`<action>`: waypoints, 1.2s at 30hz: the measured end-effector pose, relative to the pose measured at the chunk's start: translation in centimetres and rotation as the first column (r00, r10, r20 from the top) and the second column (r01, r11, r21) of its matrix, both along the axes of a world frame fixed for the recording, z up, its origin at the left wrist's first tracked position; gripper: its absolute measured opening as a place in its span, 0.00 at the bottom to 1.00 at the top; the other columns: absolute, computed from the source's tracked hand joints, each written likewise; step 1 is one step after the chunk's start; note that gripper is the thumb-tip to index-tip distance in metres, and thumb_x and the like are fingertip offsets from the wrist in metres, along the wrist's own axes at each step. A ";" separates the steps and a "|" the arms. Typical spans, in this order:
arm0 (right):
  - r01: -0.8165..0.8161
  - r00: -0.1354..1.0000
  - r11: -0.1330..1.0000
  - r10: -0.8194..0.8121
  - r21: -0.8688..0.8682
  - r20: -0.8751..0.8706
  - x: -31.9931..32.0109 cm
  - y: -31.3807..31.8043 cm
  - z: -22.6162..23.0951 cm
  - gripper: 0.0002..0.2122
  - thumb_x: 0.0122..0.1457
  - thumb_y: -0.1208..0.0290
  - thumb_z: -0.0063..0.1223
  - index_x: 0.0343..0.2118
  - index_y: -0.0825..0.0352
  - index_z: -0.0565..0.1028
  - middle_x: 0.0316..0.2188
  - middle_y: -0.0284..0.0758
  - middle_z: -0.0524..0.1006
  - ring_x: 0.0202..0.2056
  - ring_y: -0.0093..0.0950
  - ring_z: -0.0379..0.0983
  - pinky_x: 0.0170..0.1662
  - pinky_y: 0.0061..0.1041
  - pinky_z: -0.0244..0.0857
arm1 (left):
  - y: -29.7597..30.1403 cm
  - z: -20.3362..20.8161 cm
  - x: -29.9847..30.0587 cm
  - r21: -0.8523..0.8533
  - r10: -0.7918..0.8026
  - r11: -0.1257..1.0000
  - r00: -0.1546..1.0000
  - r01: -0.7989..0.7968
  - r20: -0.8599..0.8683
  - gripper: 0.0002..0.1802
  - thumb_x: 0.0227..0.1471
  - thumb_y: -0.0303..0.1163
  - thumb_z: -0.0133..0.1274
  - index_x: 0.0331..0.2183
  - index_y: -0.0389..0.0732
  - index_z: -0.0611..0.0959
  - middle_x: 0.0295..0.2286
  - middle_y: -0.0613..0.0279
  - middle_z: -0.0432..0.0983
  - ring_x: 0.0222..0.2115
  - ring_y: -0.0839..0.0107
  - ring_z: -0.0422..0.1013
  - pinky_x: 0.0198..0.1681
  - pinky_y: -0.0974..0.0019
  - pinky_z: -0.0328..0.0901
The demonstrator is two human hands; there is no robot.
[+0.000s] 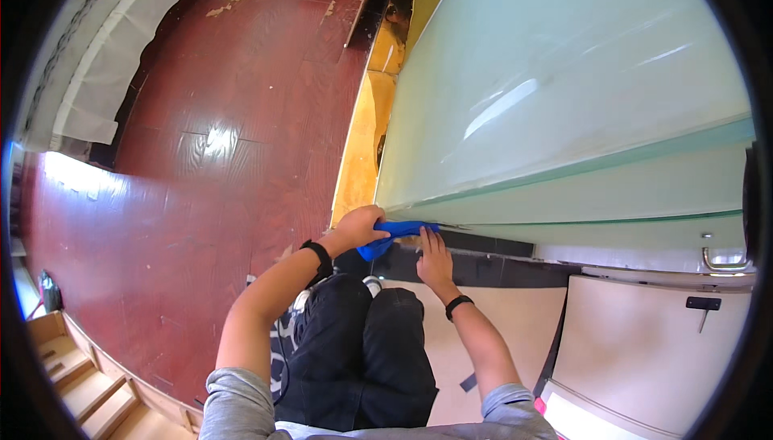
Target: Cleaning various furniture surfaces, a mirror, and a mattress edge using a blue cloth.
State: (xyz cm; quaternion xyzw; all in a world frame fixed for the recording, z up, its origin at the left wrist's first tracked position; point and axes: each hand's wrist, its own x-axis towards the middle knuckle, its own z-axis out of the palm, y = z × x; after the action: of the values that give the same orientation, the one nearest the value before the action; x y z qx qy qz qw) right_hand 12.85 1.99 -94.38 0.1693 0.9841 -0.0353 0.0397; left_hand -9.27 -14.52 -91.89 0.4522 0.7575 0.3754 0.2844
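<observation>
Pinching one bright-blue, crumpled cloth (pixel 404 228) between thumb and fingers in the head view, the left hand (pixel 358 226) held its left end; the right hand (pixel 435 263) laid slightly spread fingers at the other, its grip impossible to tell. The cloth lay just beside one glossy pale-green panel's (pixel 547 102) near corner. Two black fabric-like wristbands (pixel 459 305) circled two wrists, one each.

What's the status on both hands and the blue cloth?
Left hand grips blue cloth. Right hand at cloth's right end. Cloth beside near corner of pale glass panel. Nothing seen blocking either hand.
</observation>
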 end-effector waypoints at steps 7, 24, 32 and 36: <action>-0.455 0.890 0.650 0.310 -0.609 -0.334 -2.8 -7.0 25.7 0.45 0.44 0.64 0.69 0.65 0.63 0.54 0.63 0.46 0.58 0.65 0.46 0.52 0.66 0.44 0.49 | -10.6 27.7 3.0 0.041 -0.346 0.930 0.906 0.366 -0.246 0.17 0.52 0.43 0.58 0.32 0.38 0.75 0.32 0.51 0.74 0.38 0.49 0.71 0.39 0.53 0.67; -0.743 0.613 0.267 0.641 -0.614 -0.462 -6.5 -20.2 61.9 0.11 0.63 0.61 0.50 0.42 0.62 0.74 0.30 0.34 0.77 0.29 0.35 0.78 0.30 0.31 0.72 | -32.7 71.5 11.3 -0.326 0.126 0.925 0.968 -0.194 -0.218 0.20 0.45 0.38 0.62 0.41 0.43 0.78 0.27 0.56 0.75 0.28 0.54 0.75 0.32 0.56 0.70; -0.773 0.528 0.092 0.642 -0.627 -0.556 -19.9 -29.8 63.7 0.12 0.65 0.60 0.47 0.41 0.62 0.75 0.28 0.37 0.79 0.29 0.36 0.78 0.33 0.34 0.71 | -45.7 70.9 2.7 -0.051 0.478 0.808 0.704 -0.587 -0.524 0.16 0.37 0.25 0.55 0.35 0.39 0.82 0.26 0.55 0.74 0.29 0.53 0.71 0.34 0.53 0.65; -0.786 0.501 0.130 0.708 -0.605 -0.499 -25.2 -29.9 64.0 0.12 0.63 0.59 0.50 0.40 0.63 0.75 0.30 0.37 0.79 0.33 0.38 0.77 0.36 0.37 0.70 | -46.8 71.3 -4.9 -0.100 0.362 0.885 0.806 -0.455 -0.469 0.17 0.35 0.22 0.51 0.34 0.37 0.81 0.28 0.54 0.74 0.31 0.53 0.70 0.38 0.53 0.65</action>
State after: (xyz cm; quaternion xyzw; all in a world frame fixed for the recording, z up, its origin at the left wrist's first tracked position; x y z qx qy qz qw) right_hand -12.37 -27.91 -30.39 -0.3814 0.8091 -0.4405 0.0763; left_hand -14.20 -61.34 -20.56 0.3179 0.9161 0.2357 0.0646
